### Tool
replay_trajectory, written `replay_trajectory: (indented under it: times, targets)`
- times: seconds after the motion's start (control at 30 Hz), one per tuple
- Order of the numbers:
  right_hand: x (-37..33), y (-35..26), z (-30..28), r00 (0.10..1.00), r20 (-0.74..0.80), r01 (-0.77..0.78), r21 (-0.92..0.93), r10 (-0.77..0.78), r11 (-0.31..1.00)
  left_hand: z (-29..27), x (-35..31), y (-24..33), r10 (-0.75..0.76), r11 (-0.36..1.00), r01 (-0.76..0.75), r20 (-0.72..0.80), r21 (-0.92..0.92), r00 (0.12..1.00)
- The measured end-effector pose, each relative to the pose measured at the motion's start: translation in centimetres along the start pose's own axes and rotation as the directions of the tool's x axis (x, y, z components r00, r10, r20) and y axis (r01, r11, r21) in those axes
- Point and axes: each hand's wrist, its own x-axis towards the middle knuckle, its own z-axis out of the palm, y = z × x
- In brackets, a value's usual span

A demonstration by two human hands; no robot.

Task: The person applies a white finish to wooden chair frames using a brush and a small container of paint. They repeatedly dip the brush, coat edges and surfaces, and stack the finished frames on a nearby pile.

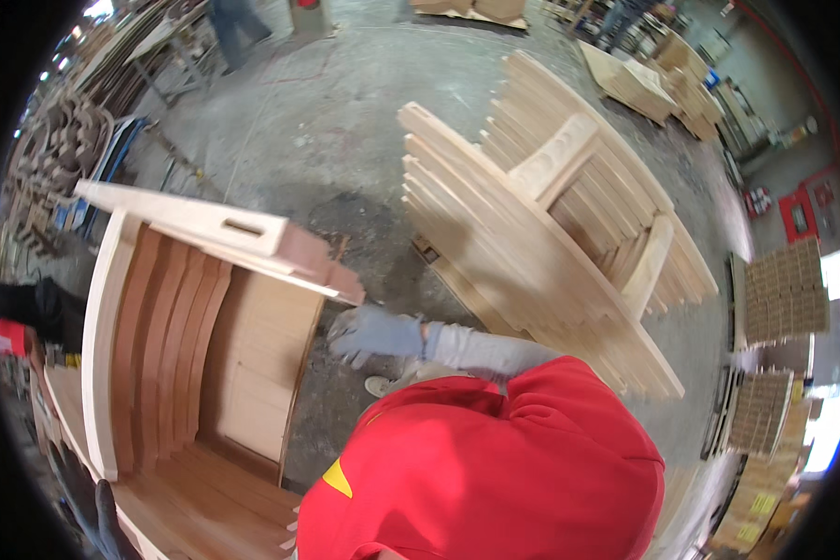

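Observation:
My right hand (371,334), in a grey-blue glove, reaches left with its fingers loosely spread and nothing visible in them. It is just below the near end of a pale wooden rail (187,217) with a slot, the top piece of a stack of wooden frames (103,355). Whether the hand touches the rail, I cannot tell. At the lower left, my left hand (91,499), in a dark glove, has its fingers stretched out beside the stack's outer edge. Its wrist is cut off by the picture's rim. Inside the stack, several reddish-brown layers show around a flat board (259,359).
Another stack of pale wooden frames (523,233) leans across the floor on the right. A co-worker's arm (37,359) shows at the far left. Curved wooden parts (61,140) are piled behind. Bundled pallets (779,299) stand along the right side.

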Motion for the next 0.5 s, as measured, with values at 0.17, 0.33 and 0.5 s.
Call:
replay_trajectory:
  times: [0.17,0.33,0.5]
  targets:
    - [-9.8,-3.2,-13.0,0.907,-0.277,0.358,0.107,-0.318,0.927,5.8,-0.2,6.6,0.162,0.980,-0.178,0.162,0.089,0.973]
    - [-17.5,-4.7,-29.7,0.516,-0.601,0.725,-0.073,-0.611,0.684,13.6,-2.0,13.8,0.308,0.942,-0.309,0.025,0.134,0.951]
    - [-18.2,-2.7,-45.4,-0.119,-0.979,0.424,-0.201,-0.165,0.883,18.1,-0.6,18.0,0.388,0.922,-0.388,-0.068,0.014,0.919]
